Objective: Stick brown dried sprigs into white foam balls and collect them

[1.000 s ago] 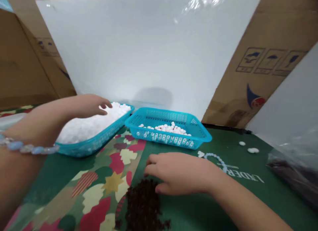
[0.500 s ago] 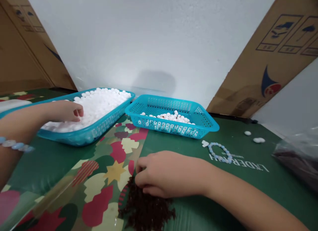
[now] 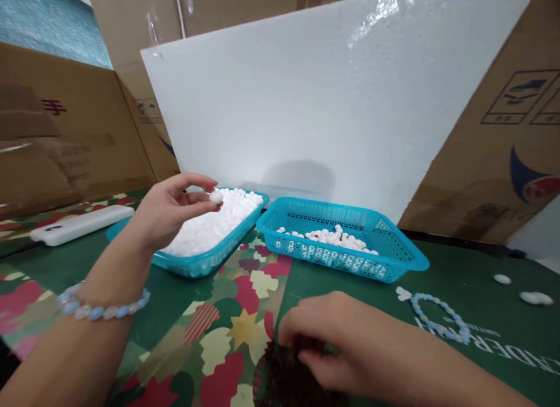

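Observation:
My left hand [image 3: 168, 206] is raised over the near side of the left blue basket [image 3: 205, 266]. It pinches one small white ball [image 3: 216, 197] between thumb and fingers. Many similar white balls [image 3: 236, 211] fill that basket. Lower down, my right hand [image 3: 335, 331] has its fingers curled into a pile of dark brown shreds [image 3: 293, 383] on the table, with some of the shreds between thumb and fingers. The pile is partly hidden by the hand and cut off by the view's bottom edge. A blue and clear bead bracelet [image 3: 102, 312] circles my left wrist.
A second blue basket [image 3: 341, 267] holds a smaller heap of white balls [image 3: 336, 238]. Right of it lie a bead bracelet [image 3: 441, 331] and a few white pieces [image 3: 536, 298]. A white device [image 3: 83, 225] with a cable sits left. Behind stand a white board [image 3: 306, 115] and cardboard boxes [image 3: 65, 127].
My left hand has lifted up from the white balls with one in its fingers. The right hand stays at the brown pile. The camera has tilted up and turned left.

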Motion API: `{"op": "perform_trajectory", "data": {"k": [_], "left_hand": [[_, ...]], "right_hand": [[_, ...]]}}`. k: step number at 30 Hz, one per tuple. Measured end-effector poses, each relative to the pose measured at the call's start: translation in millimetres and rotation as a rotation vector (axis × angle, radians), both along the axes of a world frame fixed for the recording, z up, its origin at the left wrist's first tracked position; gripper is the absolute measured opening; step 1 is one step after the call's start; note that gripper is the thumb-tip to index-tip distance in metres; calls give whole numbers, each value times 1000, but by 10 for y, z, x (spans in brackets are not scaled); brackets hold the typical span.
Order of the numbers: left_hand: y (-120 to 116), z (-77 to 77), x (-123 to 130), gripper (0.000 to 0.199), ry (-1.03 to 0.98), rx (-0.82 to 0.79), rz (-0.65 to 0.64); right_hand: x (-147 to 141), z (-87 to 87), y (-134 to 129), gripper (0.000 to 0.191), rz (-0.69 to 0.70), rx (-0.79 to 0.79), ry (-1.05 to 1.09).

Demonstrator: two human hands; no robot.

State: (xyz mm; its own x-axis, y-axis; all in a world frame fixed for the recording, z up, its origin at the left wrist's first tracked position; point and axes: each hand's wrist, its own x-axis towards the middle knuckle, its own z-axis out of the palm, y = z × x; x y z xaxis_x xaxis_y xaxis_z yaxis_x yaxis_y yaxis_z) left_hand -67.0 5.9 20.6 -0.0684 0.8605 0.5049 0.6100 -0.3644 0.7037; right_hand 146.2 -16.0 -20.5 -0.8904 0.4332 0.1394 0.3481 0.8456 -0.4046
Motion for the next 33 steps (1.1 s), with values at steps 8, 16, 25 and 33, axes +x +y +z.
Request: {"op": "perform_trajectory", "data": {"k": [8,16,25,33], "left_hand": [[-128,-106,288,10,-292,19,-307],[-82,-263,477,16,-524,-225,-424],[-98,-344,566,16,-671,-356,-621],[-103,-409,619,18,-804,-426,-689]], "right_hand": [[33,63,21,15,71,17,-139],[109,99,40,22,3,-27,62],[183,143,27,21,-67,0,177],[175,172,65,14,-128,-57,512]]}}
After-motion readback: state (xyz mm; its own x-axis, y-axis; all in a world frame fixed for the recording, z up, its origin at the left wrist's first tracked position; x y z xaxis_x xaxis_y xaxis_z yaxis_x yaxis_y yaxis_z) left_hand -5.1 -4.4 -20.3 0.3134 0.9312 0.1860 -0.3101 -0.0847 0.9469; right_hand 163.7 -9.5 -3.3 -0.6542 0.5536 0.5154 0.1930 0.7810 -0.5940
